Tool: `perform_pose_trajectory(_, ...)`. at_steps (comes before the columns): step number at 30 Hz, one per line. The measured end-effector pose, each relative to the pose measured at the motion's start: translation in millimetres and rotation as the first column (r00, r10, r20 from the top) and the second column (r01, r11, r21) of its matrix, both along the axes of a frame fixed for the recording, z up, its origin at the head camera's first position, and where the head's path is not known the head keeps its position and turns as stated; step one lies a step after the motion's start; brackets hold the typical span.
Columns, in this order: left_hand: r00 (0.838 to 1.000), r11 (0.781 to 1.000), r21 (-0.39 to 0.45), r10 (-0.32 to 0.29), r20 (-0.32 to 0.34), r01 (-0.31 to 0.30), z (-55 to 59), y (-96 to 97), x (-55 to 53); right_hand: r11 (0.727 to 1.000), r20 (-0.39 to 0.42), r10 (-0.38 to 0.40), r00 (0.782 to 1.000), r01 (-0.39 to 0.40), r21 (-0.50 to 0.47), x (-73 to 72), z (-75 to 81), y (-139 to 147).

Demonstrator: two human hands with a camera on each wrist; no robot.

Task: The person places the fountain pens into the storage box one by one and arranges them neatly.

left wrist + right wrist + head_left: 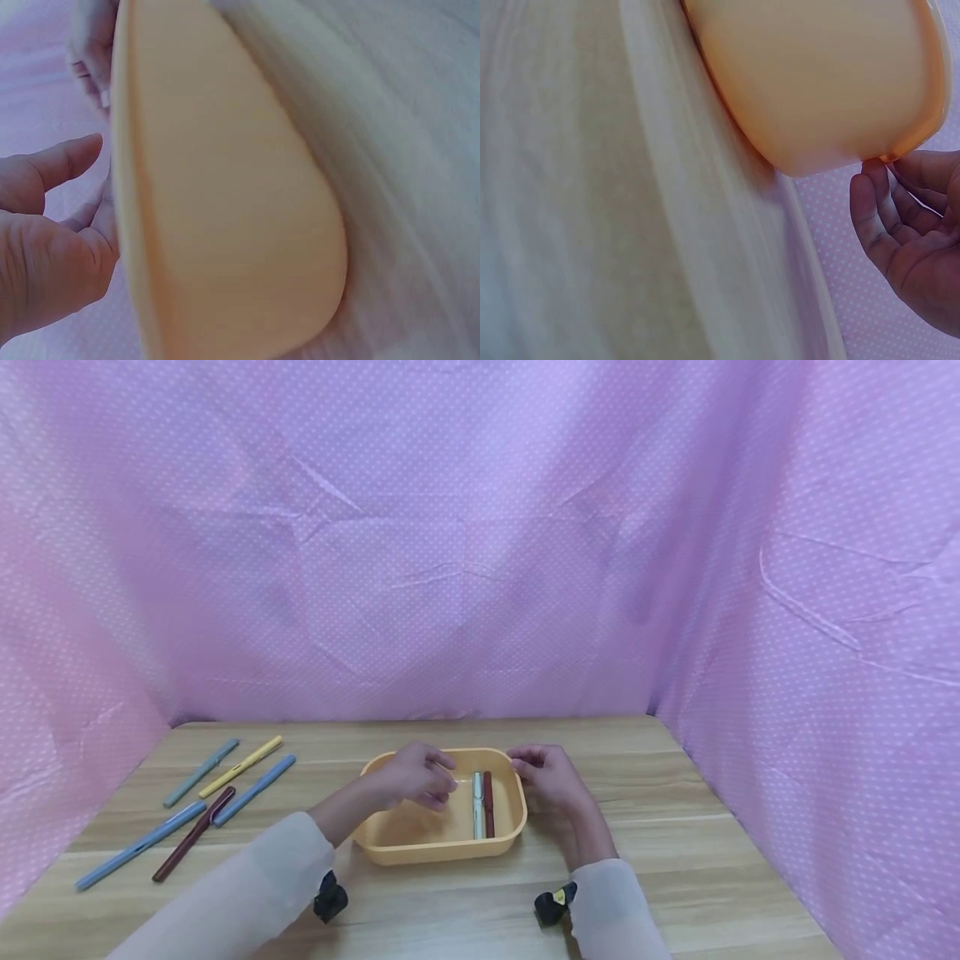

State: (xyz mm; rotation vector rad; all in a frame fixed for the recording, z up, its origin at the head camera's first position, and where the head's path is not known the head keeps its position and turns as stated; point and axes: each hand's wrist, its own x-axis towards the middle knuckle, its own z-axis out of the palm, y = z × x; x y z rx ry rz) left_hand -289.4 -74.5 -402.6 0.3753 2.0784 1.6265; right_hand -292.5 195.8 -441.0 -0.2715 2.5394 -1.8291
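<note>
Head view forward and down, wrist views close, all sharing tray (pixel 442 854)

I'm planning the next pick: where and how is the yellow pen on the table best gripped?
Probably across the middle of the yellow pen, pinched from above by the nearer left hand. It lies flat and slanted; gaps show between it and the teal pen and blue pen on either side, leaving room for finger and thumb.

legible text: none | yellow sticker (pixel 559 897): too small to read
</note>
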Motion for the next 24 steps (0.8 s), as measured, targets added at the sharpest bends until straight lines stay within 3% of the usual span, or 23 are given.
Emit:
perform_pose_trajectory(4, 1.0, 1.0, -0.014, 0.01, -0.013, -0.01, 8.6, -15.1, 1.2, 1.0, 0.002, 0.002, 1.0, -0.002, 0.01, 0.7, -0.7, -2.5)
perform_pose_trajectory(15, 0.992, 0.992, 0.002, 0.128, -0.017, -0.128, 20.4, -54.1, -2.3, 1.0, 0.003, -0.008, 1.0, 0.008, 0.001, 0.1, -1.9, -2.3)
perform_pose_trajectory(24, 0.984, 0.985, -0.006, 0.173, -0.039, -0.173, 22.1, -91.1, -1.4, 1.0, 0.001, 0.014, 1.0, -0.014, -0.009, 0.2, -2.0, 1.5)
